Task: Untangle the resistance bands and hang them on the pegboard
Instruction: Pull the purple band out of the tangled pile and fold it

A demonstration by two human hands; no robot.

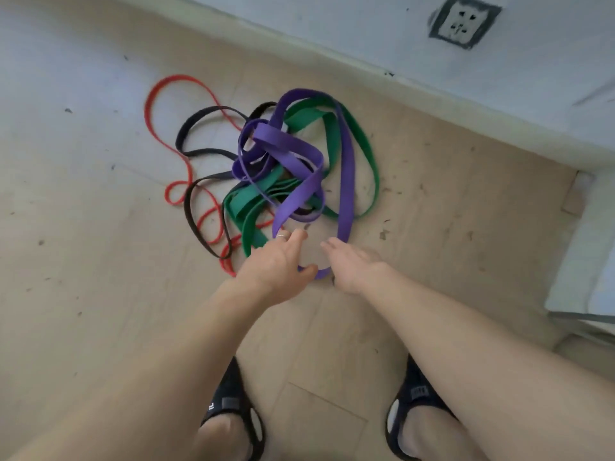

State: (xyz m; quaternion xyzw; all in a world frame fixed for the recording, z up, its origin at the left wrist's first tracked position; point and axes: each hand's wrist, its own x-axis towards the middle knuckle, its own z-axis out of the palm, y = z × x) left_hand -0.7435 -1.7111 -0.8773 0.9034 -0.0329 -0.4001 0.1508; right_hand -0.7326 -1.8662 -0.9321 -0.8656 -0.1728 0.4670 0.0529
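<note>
Band tangle (283, 168) sits mid-floor (83, 294), loops overlapping (red and black strands sprawl toward the left). Bare floor open on the left and near side. Far side and right are tight: wall (432, 78) with baseboard, white unit (585, 261) at the right edge.

Both bare forearms reached forward and down. The left hand (278, 261) had its fingers extended and thumb spread; the right hand (352, 262) was flat, fingers straight and loosely together.
</note>
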